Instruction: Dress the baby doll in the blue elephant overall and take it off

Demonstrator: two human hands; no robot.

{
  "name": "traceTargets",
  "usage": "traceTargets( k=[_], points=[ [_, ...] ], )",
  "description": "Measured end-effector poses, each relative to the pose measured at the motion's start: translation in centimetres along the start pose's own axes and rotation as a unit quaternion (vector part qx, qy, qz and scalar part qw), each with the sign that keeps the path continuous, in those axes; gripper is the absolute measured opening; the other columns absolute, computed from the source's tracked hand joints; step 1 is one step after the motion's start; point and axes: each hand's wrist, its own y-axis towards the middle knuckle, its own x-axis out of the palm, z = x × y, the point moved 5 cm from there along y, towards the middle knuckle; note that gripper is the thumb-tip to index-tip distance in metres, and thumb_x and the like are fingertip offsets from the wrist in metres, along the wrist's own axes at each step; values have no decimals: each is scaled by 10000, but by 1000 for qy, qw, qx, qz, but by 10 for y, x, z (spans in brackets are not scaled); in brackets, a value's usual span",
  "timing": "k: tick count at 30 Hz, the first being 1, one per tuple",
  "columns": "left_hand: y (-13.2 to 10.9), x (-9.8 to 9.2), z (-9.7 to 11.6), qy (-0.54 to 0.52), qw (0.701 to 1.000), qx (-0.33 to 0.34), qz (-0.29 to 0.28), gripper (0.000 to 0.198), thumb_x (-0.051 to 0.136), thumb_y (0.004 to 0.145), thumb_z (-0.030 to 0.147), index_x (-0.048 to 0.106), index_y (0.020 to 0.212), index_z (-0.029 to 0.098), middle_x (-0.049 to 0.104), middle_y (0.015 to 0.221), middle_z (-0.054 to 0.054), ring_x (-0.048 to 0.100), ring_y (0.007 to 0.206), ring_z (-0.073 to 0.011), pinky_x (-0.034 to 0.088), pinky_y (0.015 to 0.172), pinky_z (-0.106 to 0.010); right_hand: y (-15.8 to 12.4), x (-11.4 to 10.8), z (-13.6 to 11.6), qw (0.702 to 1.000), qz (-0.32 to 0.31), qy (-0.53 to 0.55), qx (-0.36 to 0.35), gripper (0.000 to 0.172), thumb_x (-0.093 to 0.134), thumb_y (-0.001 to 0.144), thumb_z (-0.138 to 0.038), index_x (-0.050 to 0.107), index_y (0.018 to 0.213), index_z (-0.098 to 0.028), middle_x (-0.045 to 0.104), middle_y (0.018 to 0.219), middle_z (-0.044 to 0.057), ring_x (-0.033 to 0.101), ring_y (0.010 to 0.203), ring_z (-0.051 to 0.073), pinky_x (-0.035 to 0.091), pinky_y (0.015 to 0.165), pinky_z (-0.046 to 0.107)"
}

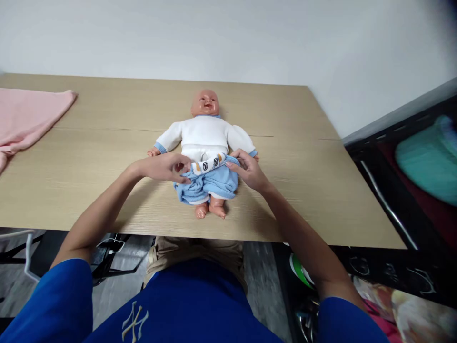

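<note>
The doll (204, 131) lies face up on the surface (303, 190), mid-frame, blue pants (219, 183) around its legs. The left hand (160, 166) pinches their left edge, the right hand (253, 174) their upper right. Pink cloth (30, 114) lies upper left.

- Shows white on the doll's blue-cuffed top (205, 131)
- Shows light blue on the pants (219, 183), black eyes and orange patches on their white waistband (210, 165)
- Shows pale pink on the cloth (32, 112)
- Shows tan wood grain on the tabletop (303, 190)
</note>
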Motion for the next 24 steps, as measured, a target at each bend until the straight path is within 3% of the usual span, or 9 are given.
traceTargets(
  k=[3,5,7,9,12,15,20,24],
  points=[
    [-3,4,-14,-8,990,35,134,285,753,960,524,679,1037,260,750,1392,-131,679,1321,-309,589,1162,-462,2,2,2,999,32,-3,-29,472,818,958,-725,651,996,-285,728,1125,66,689,1081,274,602,985,427],
    [-5,12,-25,-12,970,37,241,266,681,993,495,644,1107,257,680,1560,-166,606,1490,-331,542,1273,-510,4,5,5,999,35,-12,-25,439,774,1010,-704,641,1046,-288,733,1073,46,690,1011,255,587,943,407],
    [-2,23,-37,-35,953,17,301,258,610,1028,465,594,1164,247,690,1492,-180,636,1429,-319,569,1224,-508,7,6,7,999,41,-28,-15,403,745,1049,-669,618,1058,-287,658,897,-19,617,827,208,528,818,353],
    [4,30,-50,-61,940,-21,336,245,573,1061,445,550,1197,242,711,1305,-147,680,1226,-285,610,1072,-460,13,8,9,997,60,-44,-8,389,741,1058,-646,592,1030,-288,533,780,-71,503,707,176,435,720,322],
    [18,30,-64,-92,919,-81,376,251,541,1128,481,503,1230,255,658,1084,-68,628,983,-229,579,908,-380,26,12,15,994,94,-50,28,425,731,1044,-690,560,1030,-301,436,725,-98,398,647,167,338,653,316],
    [27,28,-70,-123,906,-104,392,333,506,1143,585,486,1233,265,624,1041,-27,608,959,-203,559,896,-323,33,15,22,989,130,-40,59,456,711,1037,-729,541,1050,-305,445,746,-97,394,658,167,328,642,313],
    [20,42,-71,-104,906,-65,405,446,603,1094,672,591,1199,238,663,1294,-96,646,1248,-248,563,1113,-377,17,17,39,984,155,-46,73,470,743,1002,-719,606,961,-270,535,874,-48,517,859,186,475,831,315],
    [21,50,-84,-239,884,-38,400,611,690,1057,851,585,1108,251,646,1063,-38,633,1000,-225,568,907,-347,9,21,64,971,145,108,157,594,811,897,-838,582,985,-297,531,874,-59,513,828,185,485,772,294]
  ],
)
